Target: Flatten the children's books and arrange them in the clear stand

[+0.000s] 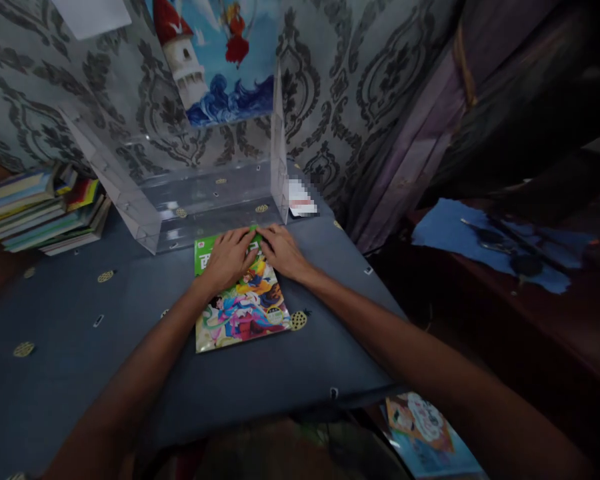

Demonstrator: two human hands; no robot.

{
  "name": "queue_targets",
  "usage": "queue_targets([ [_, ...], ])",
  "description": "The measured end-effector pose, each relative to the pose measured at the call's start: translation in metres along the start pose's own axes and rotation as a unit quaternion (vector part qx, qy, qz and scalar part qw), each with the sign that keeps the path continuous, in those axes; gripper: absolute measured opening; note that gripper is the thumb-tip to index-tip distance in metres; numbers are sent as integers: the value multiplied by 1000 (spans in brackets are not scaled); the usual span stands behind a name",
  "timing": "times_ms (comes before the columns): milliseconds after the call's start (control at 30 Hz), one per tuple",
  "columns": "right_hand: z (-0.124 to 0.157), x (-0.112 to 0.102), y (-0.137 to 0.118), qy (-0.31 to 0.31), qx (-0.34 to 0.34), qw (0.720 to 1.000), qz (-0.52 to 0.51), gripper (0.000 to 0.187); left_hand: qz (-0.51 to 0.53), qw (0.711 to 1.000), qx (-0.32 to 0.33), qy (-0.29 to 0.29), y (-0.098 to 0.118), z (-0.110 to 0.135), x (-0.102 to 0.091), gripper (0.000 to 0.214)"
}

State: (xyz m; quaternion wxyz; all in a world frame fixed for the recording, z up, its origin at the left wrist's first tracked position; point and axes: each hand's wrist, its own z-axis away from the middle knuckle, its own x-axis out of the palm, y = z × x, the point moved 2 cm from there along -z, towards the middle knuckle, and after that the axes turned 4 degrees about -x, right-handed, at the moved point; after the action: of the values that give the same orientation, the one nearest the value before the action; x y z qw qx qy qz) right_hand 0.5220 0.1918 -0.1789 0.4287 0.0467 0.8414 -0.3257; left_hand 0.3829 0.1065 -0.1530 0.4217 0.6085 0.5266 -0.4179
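Note:
A thin children's book (240, 313) with a green top and a colourful cartoon cover lies flat on the table covered in a blue-grey cloth (105, 360). My left hand (229, 257) and my right hand (280, 252) both rest palm down on the book's far end, fingers stretched flat and touching near the middle. Just beyond the hands stands a clear acrylic box (205, 193), its open side facing me.
A stack of books (43, 210) sits at the left rear of the table. A patterned wall with a lighthouse picture (215, 60) is behind. Another book (425, 427) lies low at the right, below the table edge. Dark furniture with blue cloth (485, 243) is at right.

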Motion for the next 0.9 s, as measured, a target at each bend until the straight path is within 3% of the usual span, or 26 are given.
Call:
queue_targets([
  [333,-8,-9,-3,-51,29,997,46,36,11,999,23,-24,8,2,-6,44],
  [700,-8,-8,2,-43,20,998,37,30,112,974,186,-60,68,92,-44,37],
  [900,-9,-7,2,-36,21,998,45,30,62,979,192,-18,79,97,-42,30],
])
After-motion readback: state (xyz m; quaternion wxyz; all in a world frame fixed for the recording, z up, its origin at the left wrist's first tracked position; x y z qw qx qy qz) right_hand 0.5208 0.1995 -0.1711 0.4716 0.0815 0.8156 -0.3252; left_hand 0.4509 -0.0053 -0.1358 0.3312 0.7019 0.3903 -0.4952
